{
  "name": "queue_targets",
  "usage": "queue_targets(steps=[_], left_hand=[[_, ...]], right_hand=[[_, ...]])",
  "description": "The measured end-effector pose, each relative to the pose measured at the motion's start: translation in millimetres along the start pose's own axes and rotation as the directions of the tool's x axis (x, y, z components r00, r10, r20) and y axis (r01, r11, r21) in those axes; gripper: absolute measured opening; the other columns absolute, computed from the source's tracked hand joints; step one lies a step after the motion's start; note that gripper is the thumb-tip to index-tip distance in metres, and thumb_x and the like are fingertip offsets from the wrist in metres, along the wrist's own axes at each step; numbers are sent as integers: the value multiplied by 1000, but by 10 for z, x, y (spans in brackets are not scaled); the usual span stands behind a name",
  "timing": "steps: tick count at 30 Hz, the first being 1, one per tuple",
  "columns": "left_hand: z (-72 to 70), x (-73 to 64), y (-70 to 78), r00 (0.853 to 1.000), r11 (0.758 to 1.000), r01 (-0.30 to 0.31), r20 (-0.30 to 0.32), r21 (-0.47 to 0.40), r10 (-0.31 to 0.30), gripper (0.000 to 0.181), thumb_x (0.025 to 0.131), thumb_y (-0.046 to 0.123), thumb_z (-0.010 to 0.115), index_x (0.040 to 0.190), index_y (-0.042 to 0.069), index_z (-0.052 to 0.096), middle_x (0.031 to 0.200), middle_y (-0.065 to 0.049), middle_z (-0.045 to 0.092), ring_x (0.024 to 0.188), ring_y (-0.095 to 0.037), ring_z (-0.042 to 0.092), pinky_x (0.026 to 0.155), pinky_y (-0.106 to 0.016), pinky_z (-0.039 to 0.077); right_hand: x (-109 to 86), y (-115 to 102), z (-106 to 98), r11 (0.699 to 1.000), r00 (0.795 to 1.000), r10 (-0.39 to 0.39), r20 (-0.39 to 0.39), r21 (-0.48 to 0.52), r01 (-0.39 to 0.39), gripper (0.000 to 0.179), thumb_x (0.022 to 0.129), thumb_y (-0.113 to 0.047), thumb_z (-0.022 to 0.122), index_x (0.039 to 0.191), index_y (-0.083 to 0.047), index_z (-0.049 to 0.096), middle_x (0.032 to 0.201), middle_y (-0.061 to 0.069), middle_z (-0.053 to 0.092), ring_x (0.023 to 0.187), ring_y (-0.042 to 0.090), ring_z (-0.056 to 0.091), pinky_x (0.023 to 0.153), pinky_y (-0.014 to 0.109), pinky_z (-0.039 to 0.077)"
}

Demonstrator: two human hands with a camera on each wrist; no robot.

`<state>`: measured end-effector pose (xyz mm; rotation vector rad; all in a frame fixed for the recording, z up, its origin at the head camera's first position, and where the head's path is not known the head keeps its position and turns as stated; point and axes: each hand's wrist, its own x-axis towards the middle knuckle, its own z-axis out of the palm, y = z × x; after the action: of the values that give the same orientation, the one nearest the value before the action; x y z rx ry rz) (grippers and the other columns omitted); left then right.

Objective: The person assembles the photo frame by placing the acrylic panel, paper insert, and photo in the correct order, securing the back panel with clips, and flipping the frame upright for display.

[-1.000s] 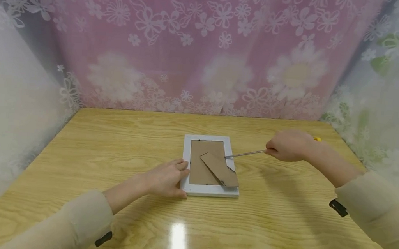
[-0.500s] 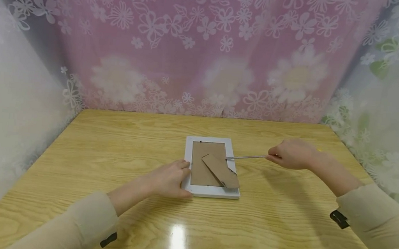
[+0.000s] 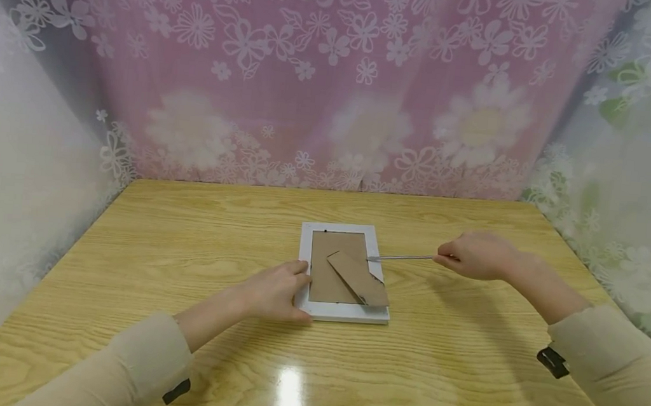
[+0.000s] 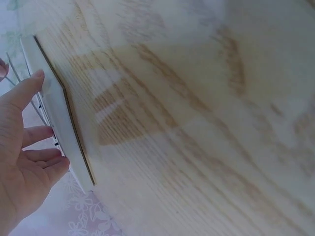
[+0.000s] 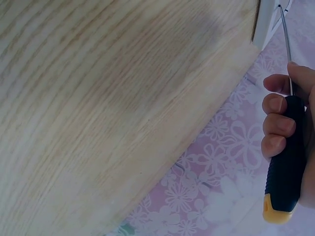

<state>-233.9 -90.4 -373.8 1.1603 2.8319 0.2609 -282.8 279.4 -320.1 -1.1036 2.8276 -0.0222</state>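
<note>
A white picture frame [image 3: 342, 311] lies back side up on the wooden table. Its brown backing board [image 3: 340, 241] faces up, with a slanted cardboard stand leg [image 3: 361, 277] reaching past the lower right rim. My left hand [image 3: 278, 292] rests on the frame's left rim, thumb at the near left corner; in the left wrist view its fingertips [image 4: 59, 164] lie along the rim. My right hand [image 3: 476, 256] grips a screwdriver [image 5: 285, 157] with a black and yellow handle. The thin shaft runs left, its tip at a small dark tab on the right inner rim.
The wood-grain table [image 3: 197, 231] stretches around the frame. Behind it hangs a pink flowered curtain [image 3: 288, 98], and pale curtains close off both sides. A bright light reflection [image 3: 290, 394] shows on the near part of the table.
My right hand has come slightly nearer with the screwdriver, whose shaft lies flatter than before. The screwdriver tip stays at the same spot on the frame. My left hand stays on the left rim.
</note>
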Motion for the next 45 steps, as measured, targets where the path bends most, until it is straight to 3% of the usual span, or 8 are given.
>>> queue_targets(steps=[5,9,25,35,45], left_hand=[[-1,5,-6,998,999,44,53,-11,-43,75,76,49,71,127,-2,53,138,-23,40,130,-36,35,105,-42,32],[-5,0,-13,997,999,40,69,-22,-38,75,77,48,69,129,-3,51,140,-23,38,132,-36,32,107,-42,29],[-57,-16,-10,994,1000,16,110,5,-16,73,80,45,68,129,-5,49,140,-26,37,132,-38,30,108,-42,28],[-98,2,-7,988,1000,19,153,23,-22,75,81,45,67,132,-6,47,142,-25,33,133,-37,27,109,-41,26],[-86,18,-2,987,998,1,163,57,-11,74,81,46,67,131,-5,47,141,-24,35,133,-38,28,109,-40,26]], right_hand=[[2,31,43,1000,1000,-10,-9,6,10,30,95,-22,52,65,-21,49,51,-12,33,45,1,25,47,21,25],[10,59,63,1000,1000,-10,-4,15,10,30,95,-22,52,66,-21,50,51,-12,33,44,1,25,47,20,26],[94,47,-4,998,999,-32,26,58,30,29,94,-16,53,65,-19,50,51,-11,33,44,1,25,47,20,28],[118,70,-33,998,998,-54,31,24,53,30,93,-14,54,64,-19,49,51,-12,31,44,0,25,47,20,27],[234,12,-259,995,993,-80,89,-51,85,36,93,-17,55,59,-19,41,52,-10,24,46,3,21,48,20,21]])
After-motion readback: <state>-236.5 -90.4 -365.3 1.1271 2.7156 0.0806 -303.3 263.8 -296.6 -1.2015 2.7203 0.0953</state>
